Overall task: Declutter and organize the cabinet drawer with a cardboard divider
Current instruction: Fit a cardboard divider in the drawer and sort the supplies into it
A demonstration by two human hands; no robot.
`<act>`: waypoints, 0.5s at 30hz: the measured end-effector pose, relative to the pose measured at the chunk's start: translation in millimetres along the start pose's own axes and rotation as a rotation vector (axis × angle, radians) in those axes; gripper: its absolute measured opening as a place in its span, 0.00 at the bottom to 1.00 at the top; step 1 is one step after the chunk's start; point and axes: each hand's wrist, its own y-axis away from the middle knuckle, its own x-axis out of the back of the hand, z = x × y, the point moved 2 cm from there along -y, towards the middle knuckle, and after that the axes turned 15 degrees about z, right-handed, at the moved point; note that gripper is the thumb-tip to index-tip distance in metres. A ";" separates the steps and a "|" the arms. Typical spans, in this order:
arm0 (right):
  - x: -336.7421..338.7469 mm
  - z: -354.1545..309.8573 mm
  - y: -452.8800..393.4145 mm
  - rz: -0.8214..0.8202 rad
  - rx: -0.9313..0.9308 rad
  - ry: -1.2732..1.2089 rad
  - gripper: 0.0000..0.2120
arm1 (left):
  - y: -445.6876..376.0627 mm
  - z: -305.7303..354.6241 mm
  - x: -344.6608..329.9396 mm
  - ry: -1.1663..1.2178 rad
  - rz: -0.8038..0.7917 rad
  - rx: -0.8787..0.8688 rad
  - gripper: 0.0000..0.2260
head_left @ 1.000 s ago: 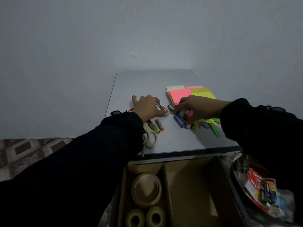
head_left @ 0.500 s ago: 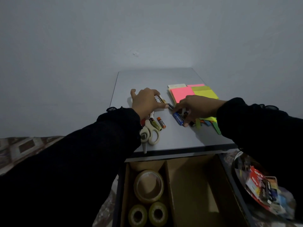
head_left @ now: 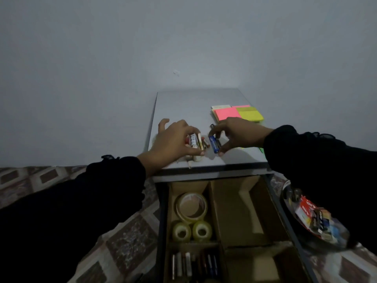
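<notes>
Gathering batteries on the table [head_left: 183,103] above the open drawer [head_left: 285,211]: left hand [head_left: 173,139] grasps a bundle of batteries [head_left: 195,140], fingers curled round them; right hand [head_left: 234,133] pinches a blue battery [head_left: 213,144] between thumb and fingers. Battery long axes run roughly front-to-back, slightly tilted. Cardboard divider [head_left: 213,203] lies directly below and toward the person; its bare middle compartment sits nearer the right hand, likely the drop target. Tape rolls [head_left: 191,205] fill the left compartment
</notes>
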 end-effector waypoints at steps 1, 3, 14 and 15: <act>-0.5 -9.1 9.1 0.004 -0.007 -0.017 0.28 | 14.0 2.4 5.8 0.003 -0.008 -0.011 0.25; -6.8 -27.1 29.8 -0.007 -0.012 -0.036 0.29 | 42.9 5.8 13.9 -0.003 -0.033 -0.021 0.26; -79.4 -115.7 135.2 -0.188 -0.099 -0.170 0.26 | 183.4 -1.2 16.4 0.029 -0.126 0.032 0.34; -86.4 -122.5 142.1 -0.197 -0.105 -0.176 0.27 | 193.4 -3.4 15.4 0.018 -0.104 0.033 0.35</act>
